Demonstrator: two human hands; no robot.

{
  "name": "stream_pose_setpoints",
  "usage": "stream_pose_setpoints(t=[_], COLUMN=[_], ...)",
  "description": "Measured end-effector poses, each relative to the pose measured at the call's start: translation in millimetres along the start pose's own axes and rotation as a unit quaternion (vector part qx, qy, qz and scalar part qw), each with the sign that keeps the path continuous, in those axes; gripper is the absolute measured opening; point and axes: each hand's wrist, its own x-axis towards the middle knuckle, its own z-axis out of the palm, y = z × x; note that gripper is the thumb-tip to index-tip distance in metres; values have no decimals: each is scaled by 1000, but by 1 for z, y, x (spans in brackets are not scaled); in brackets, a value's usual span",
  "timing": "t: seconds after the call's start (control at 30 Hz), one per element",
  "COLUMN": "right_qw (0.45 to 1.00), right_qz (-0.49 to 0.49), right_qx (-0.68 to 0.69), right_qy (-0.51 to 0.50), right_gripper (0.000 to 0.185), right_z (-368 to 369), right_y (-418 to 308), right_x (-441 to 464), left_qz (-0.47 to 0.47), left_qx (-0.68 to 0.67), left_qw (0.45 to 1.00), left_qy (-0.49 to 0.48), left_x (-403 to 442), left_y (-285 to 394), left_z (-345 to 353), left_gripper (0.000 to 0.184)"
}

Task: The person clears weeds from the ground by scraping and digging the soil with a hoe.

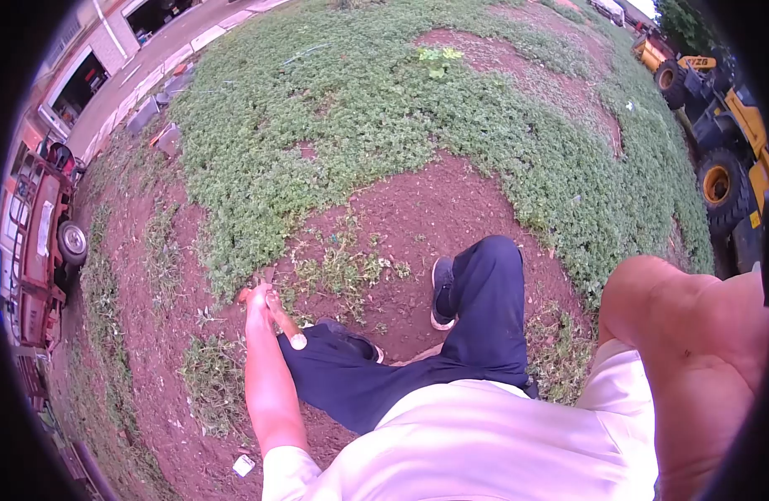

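Note:
My left hand (262,301) is closed round the wooden handle (287,324) of a small tool. The handle's pale cut end points down towards my left knee. A rusty-looking head of the tool shows in part beside my fingers, its shape unclear. The hand is low, at the edge of the green plants (242,225). Pulled-looking weeds (342,267) lie on the reddish soil (434,200) just right of it. My right arm is bent at the far right, elbow forward, and its hand is out of view.
My dark-trousered legs (484,292) are bent, with a shoe (442,292) on the soil. A white scrap (243,465) lies at lower left. A red trailer (42,242) stands left, yellow loaders (735,159) right. Grey blocks (142,115) and open garages (80,88) are at upper left.

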Motion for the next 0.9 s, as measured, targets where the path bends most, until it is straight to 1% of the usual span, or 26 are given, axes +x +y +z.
stream_pose_setpoints(t=[0.03,0.1,0.13,0.17,0.2,0.23,0.27,0.3,0.33,0.37,0.4,0.43,0.47,0.5,0.53,0.57,0.6,0.63,0.7,0.77,0.83,0.9], right_qw=[1000,997,983,868,971,945,934,896,845,785,716,625,596,564,566,548,527,531,535,535,561,544], right_qz=[1,37,91,344,46,177,227,366,478,567,652,717,725,729,727,750,776,774,767,773,745,761], right_qx=[-11,-41,-85,-211,-21,-192,-46,-107,-157,-207,-247,-275,-267,-254,-255,-230,-198,-194,-220,-208,-216,-209], right_qy=[7,55,132,290,232,197,272,228,179,139,27,-141,-217,-293,-294,-290,-284,-285,-279,-271,-289,-287], right_gripper=[73,72,71,70,107,99,38,31,15,14,24,35,37,39,39,39,39,39,39,41,40,39], right_z=[-3,-10,-13,-46,3,-8,7,8,14,25,35,49,55,56,46,41,46,50,46,51,48,47], right_y=[-2,1,6,5,33,33,33,36,41,44,40,26,16,11,20,29,28,25,27,28,26,28], right_x=[3,4,-2,-21,-14,-46,-69,-114,-164,-218,-278,-352,-391,-410,-408,-402,-399,-404,-420,-418,-415,-414], left_qz=[-2,19,7,36,44,18,1,-2,-6,-13,-11,-4,1,0,8,18,2,5,14,12,11,0], left_qx=[18,36,22,75,27,51,80,81,68,60,73,68,61,68,96,126,147,143,194,198,222,215], left_qw=[1000,999,1000,996,999,998,997,997,998,998,997,998,997,997,995,991,988,988,981,979,975,976], left_qy=[-9,15,-8,13,0,-11,12,11,-3,-8,-13,15,40,36,29,28,48,53,28,45,25,33], left_x=[4,3,-6,15,24,32,-7,2,11,15,10,1,-1,13,44,57,53,47,69,69,73,45], left_y=[4,-3,0,-5,-8,-6,-1,-2,-5,-3,3,0,-4,-6,-15,-14,-11,-5,-11,-12,-15,-19], left_z=[1,-5,-2,-10,-11,-17,2,-2,-5,-7,-1,5,15,16,3,-10,-10,-12,-12,-22,-20,-11], left_gripper=[9,9,6,6,7,9,12,15,14,14,14,12,9,9,8,7,9,9,10,9,8,7])
